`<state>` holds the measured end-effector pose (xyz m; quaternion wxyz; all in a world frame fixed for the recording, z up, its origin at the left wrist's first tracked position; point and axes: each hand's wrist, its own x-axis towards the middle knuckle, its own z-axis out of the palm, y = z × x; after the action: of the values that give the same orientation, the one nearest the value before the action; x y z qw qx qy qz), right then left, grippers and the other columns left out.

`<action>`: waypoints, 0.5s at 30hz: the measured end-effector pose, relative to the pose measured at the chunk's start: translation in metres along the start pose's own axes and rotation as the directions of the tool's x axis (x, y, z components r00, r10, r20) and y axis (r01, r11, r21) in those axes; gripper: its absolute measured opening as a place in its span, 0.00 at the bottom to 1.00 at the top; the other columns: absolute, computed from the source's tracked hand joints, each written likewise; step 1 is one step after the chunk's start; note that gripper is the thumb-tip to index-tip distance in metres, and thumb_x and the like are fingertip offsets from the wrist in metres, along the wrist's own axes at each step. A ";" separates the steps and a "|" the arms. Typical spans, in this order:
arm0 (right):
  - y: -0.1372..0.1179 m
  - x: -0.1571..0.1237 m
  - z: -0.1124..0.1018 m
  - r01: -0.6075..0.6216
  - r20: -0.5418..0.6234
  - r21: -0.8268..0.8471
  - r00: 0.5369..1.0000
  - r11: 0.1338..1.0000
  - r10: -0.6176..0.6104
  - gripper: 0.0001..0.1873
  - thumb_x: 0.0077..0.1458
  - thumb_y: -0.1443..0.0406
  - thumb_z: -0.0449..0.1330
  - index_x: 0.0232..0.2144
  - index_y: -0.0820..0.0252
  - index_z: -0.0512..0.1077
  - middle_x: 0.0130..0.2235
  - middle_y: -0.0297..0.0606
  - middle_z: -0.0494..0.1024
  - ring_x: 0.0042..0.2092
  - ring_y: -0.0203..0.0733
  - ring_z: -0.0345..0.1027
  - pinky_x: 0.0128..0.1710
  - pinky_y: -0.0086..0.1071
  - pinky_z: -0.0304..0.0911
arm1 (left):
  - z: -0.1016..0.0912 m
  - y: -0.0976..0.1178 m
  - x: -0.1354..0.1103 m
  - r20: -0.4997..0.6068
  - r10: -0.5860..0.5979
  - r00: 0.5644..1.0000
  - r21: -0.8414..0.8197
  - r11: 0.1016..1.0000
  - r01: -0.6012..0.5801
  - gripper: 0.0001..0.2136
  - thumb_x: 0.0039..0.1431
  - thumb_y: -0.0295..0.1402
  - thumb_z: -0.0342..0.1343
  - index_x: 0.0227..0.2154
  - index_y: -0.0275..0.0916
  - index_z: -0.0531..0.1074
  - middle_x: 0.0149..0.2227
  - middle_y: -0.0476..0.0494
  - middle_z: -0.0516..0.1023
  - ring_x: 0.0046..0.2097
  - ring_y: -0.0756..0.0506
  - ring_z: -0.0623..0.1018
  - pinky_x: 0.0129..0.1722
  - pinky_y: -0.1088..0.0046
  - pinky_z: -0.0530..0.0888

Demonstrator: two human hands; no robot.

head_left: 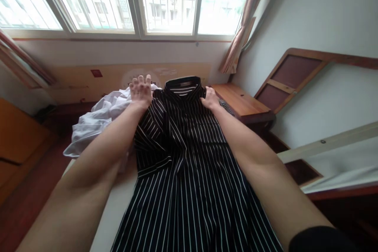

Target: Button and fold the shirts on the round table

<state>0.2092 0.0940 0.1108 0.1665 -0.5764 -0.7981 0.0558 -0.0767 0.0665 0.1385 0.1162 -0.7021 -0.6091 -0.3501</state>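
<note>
A black shirt (203, 157) with white stripes lies front side up, its collar (183, 83) at the far end. One short sleeve (152, 141) is folded inward over the left side of its front. My left hand (141, 91) rests by the left shoulder of the shirt, palm down with its fingers stretched out, where the white cloth (102, 112) meets it. At the opposite shoulder, my right hand (210, 97) pinches the fabric between thumb and fingers; part of those fingers is hidden.
Beneath the clothes is a pale table surface (110, 208). A wooden desk (239, 100) stands beyond on the right, near a wooden framed panel (291, 75) against the wall. Barred windows (165, 4) and pink curtains (236, 49) are at the back. An orange wooden cabinet (20, 138) is on the left.
</note>
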 end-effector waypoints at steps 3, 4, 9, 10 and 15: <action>0.004 -0.027 0.035 -0.026 0.021 -0.034 0.999 0.999 0.027 0.36 0.56 0.60 0.58 0.63 0.64 0.52 0.62 0.54 0.58 0.63 0.52 0.52 0.60 0.45 0.50 | 0.000 -0.009 -0.017 0.099 -0.029 0.995 -0.037 0.999 0.032 0.20 0.56 0.37 0.58 0.48 0.30 0.69 0.52 0.30 0.67 0.59 0.29 0.57 0.57 0.46 0.54; 0.006 -0.040 0.046 -0.020 0.038 -0.049 0.999 0.999 0.022 0.36 0.57 0.59 0.57 0.63 0.62 0.52 0.63 0.53 0.56 0.64 0.53 0.48 0.62 0.45 0.47 | -0.004 -0.013 -0.028 0.108 -0.024 0.994 -0.062 0.998 0.031 0.19 0.56 0.37 0.57 0.47 0.30 0.69 0.51 0.31 0.68 0.58 0.30 0.57 0.57 0.46 0.54; 0.010 -0.110 0.088 0.126 0.176 -0.036 0.977 0.991 -0.117 0.34 0.61 0.52 0.50 0.64 0.63 0.53 0.66 0.53 0.51 0.67 0.54 0.39 0.63 0.49 0.40 | -0.037 -0.016 -0.107 0.188 0.241 0.952 -0.041 0.971 -0.237 0.16 0.58 0.41 0.55 0.46 0.38 0.70 0.50 0.36 0.71 0.54 0.34 0.63 0.54 0.53 0.59; 0.010 -0.120 0.093 0.158 0.205 -0.031 0.968 0.987 -0.148 0.34 0.61 0.51 0.49 0.64 0.62 0.54 0.66 0.52 0.50 0.67 0.54 0.39 0.63 0.50 0.39 | -0.041 -0.011 -0.125 0.278 0.366 0.888 -0.055 0.929 -0.366 0.16 0.58 0.40 0.55 0.47 0.41 0.70 0.52 0.37 0.70 0.53 0.35 0.65 0.52 0.54 0.61; 0.006 -0.137 0.104 0.182 0.216 -0.051 0.962 0.982 -0.167 0.33 0.62 0.49 0.46 0.63 0.60 0.56 0.66 0.52 0.51 0.67 0.54 0.39 0.63 0.52 0.37 | -0.036 0.014 -0.208 0.545 0.558 0.626 -0.205 0.812 -0.546 0.23 0.54 0.44 0.59 0.51 0.41 0.67 0.50 0.38 0.72 0.48 0.38 0.70 0.47 0.60 0.66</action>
<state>0.2187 -0.0216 -0.0163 0.0649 -0.5003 -0.8603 0.0733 -0.0793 -0.1185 0.0367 0.0191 -0.9276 -0.3661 -0.0714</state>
